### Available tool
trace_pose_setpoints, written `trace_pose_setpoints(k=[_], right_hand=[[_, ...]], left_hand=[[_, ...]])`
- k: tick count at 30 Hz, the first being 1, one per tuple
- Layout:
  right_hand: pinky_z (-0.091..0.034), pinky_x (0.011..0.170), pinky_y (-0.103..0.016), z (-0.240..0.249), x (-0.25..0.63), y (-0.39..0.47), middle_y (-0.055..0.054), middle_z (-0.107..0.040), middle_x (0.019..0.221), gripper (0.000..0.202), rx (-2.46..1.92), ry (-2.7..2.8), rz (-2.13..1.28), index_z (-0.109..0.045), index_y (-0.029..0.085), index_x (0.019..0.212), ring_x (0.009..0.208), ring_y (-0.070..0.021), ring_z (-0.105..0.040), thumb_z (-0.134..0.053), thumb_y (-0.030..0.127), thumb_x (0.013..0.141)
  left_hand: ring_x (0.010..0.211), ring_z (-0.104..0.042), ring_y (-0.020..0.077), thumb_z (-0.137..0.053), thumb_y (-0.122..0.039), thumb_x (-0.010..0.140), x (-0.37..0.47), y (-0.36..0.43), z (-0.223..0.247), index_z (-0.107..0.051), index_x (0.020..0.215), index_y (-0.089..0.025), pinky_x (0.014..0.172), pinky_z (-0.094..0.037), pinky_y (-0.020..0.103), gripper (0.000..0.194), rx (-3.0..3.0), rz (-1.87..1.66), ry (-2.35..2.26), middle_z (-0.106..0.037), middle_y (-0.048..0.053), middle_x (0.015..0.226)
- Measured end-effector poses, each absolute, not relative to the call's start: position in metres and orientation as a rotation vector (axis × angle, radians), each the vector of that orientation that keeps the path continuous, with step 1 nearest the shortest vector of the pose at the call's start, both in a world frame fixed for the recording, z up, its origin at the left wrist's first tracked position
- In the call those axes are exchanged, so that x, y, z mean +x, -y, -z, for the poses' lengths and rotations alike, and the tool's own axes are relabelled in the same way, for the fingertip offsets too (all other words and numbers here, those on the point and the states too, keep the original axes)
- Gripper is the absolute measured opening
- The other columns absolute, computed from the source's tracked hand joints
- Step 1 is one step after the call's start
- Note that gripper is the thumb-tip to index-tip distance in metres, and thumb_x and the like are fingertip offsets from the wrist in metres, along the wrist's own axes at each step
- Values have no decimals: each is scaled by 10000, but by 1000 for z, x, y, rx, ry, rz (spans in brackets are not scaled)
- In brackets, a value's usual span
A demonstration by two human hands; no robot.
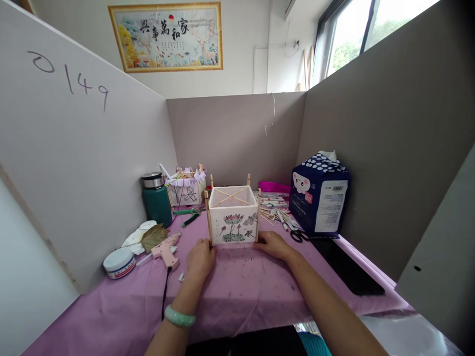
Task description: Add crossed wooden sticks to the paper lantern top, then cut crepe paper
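A square white paper lantern (233, 228) stands upright in front of me, with wooden sticks at its corners and two thin sticks crossed over its open top. Its front panel carries a drawn lotus with leaves and a dragonfly-like figure. At the lantern's lower left corner, the fingers of my left hand (201, 258) are closed round the foot of the post. My right hand (273, 245) pinches the lower right corner in the same way, its fingertips partly hidden. A green bangle (179, 317) circles my left wrist.
Left: a pink glue gun (165, 251), dried leaf (154, 238), round white tub (119, 263), green bottle (157, 202), pliers (193, 215) and a fringed lantern (186, 192). Right: loose sticks (272, 213), scissors (299, 236), tissue pack (318, 195) and a black phone-like slab (347, 266). Grey partitions (237, 138) enclose the table.
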State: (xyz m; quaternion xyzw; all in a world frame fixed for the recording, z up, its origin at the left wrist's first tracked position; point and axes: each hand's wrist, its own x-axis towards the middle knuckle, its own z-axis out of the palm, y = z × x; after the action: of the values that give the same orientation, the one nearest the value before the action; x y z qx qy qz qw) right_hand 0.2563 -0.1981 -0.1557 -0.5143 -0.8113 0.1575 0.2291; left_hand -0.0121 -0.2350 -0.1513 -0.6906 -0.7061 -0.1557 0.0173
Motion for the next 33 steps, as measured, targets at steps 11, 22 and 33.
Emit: trace_pose_setpoints(k=[11, 22, 33], right_hand=[[-365, 619, -267, 159, 257, 197, -34, -696, 814, 225, -1389, 2217, -450, -667, 190, 821, 722, -194, -594, -611, 402, 768], [-368, 613, -272, 162, 259, 195, -43, -688, 781, 253, -1389, 2228, -456, -665, 179, 809, 692, -191, -577, -603, 421, 774], [-374, 620, -270, 166, 261, 192, -36, -677, 763, 249, -1361, 2241, -447, -647, 180, 796, 690, -186, -577, -591, 422, 786]], left_hand=[[897, -627, 237, -456, -335, 884, -13, 236, 151, -599, 929, -165, 669, -412, 315, 226, -2147, 496, 2191, -642, 89, 976], [902, -623, 246, -455, -330, 882, -12, 237, 150, -609, 938, -163, 676, -423, 328, 234, -2151, 500, 2204, -636, 95, 976], [905, -625, 238, -478, -318, 880, -11, 236, 150, -619, 947, -162, 701, -426, 321, 221, -2132, 511, 2234, -639, 99, 992]])
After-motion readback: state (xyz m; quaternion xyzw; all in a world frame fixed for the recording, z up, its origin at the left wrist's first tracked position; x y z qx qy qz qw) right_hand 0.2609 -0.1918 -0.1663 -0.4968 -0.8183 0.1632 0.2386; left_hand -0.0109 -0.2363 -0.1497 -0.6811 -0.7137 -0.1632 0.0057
